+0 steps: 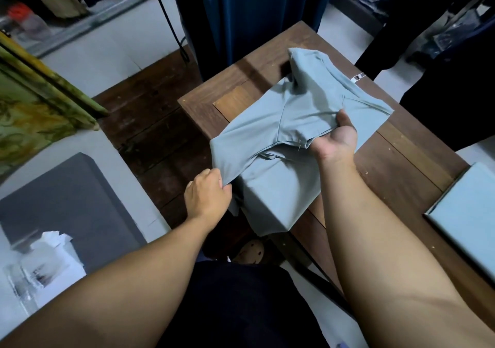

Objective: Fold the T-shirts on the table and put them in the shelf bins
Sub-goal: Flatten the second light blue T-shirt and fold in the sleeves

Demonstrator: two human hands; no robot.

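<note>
A pale blue-grey T-shirt (281, 187) lies partly folded on the dark wooden table (401, 165), its lower part hanging over the near edge. My left hand (207, 193) pinches a corner of the raised top layer at the table's near left side. Palm up, my right hand (336, 140) grips the same layer near its middle, thumb on top and fingers hidden underneath. Between the two hands the layer is lifted and stretched. The collar end rises in a fold at the far side.
A flat pale blue piece (466, 222) lies at the table's right edge. Dark blue fabric (254, 21) hangs behind the table. On the left are a grey pad (67, 200), crumpled white plastic (45, 262) and a green patterned cloth (32, 106).
</note>
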